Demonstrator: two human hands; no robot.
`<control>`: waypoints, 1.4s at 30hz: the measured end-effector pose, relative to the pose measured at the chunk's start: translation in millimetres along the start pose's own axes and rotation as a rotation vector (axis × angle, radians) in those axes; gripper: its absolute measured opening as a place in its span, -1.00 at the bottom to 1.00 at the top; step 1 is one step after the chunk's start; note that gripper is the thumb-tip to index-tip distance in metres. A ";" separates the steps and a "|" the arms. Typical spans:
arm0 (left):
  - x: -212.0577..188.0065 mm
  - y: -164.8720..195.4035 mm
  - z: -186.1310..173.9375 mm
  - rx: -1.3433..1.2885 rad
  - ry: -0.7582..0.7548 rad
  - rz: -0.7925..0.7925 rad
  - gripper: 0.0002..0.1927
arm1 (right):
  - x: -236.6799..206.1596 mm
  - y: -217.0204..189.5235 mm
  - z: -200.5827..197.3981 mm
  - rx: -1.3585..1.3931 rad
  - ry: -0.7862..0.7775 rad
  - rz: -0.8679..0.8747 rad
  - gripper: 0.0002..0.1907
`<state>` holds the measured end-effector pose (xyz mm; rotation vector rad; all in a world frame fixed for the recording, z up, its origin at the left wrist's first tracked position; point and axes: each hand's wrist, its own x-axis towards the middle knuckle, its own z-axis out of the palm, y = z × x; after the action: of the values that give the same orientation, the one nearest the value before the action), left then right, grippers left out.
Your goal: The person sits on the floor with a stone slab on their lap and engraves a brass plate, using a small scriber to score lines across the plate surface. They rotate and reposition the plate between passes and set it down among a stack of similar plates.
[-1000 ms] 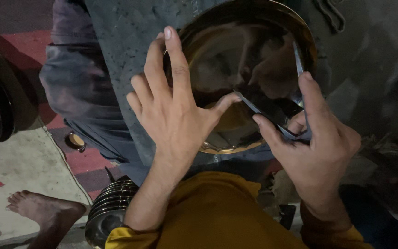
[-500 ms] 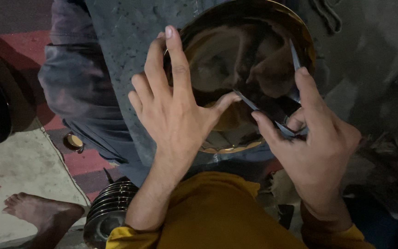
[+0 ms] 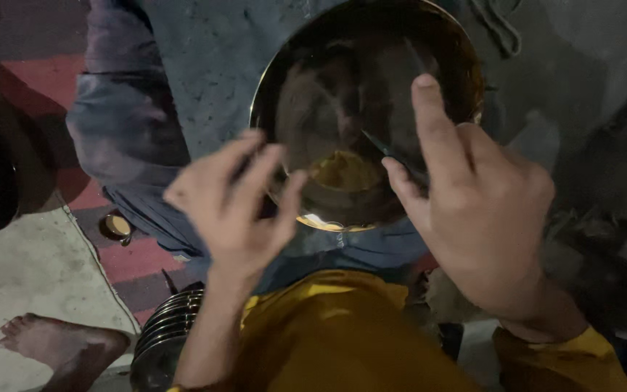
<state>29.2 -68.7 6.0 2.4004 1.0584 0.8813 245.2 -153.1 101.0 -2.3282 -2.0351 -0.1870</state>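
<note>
Nearest the camera, yellow sleeves (image 3: pixel 342 327) fill the lower middle, and both forearms rise out of them. Left of the left forearm, a stack of dark metal plates (image 3: pixel 161 341) sits low, with a bare foot (image 3: pixel 59 345) on the pale floor slab (image 3: pixel 23 268) beyond it; that side has open floor.

The left hand (image 3: pixel 230 207) is blurred, fingers (image 3: pixel 255 163) spread loose and curled slightly, gripping nothing that can be made out. Its fingertips lie at the near-left rim of the round brass bowl (image 3: pixel 415 72), and whether they touch the rim cannot be told.

The right hand (image 3: pixel 484 210) is raised over the bowl's near-right edge, forefinger pointing up and away, thumb tucked toward the bowl. Thumb and fingers pinch a thin dark tool (image 3: pixel 382 149) whose tip reaches into the bowl, just ahead of the thumb.

The bowl rests on blue-grey cloth (image 3: pixel 197 72) beyond both hands, its rim tilted toward the viewer, with a yellowish patch (image 3: pixel 346 170) low inside, between the two hands. A small round cap (image 3: pixel 117 226) lies left of the left hand. Right of the right hand the ground is dark and cluttered.
</note>
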 end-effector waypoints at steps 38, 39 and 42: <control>44.3 41.7 33.4 -0.017 -0.133 0.243 -0.90 | 16.3 -18.7 -17.8 0.054 -0.164 0.083 -0.17; 44.5 41.7 33.5 -0.018 -0.133 0.242 -0.91 | 16.1 -18.5 -17.7 0.055 -0.173 0.085 -0.16; 44.6 42.3 34.4 -0.020 -0.123 0.243 -0.91 | 15.3 -18.1 -18.4 0.049 -0.140 0.075 -0.16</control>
<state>97.7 -65.2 21.7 2.5659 0.7208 0.8039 228.2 -137.7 120.2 -2.4465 -1.9824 0.0298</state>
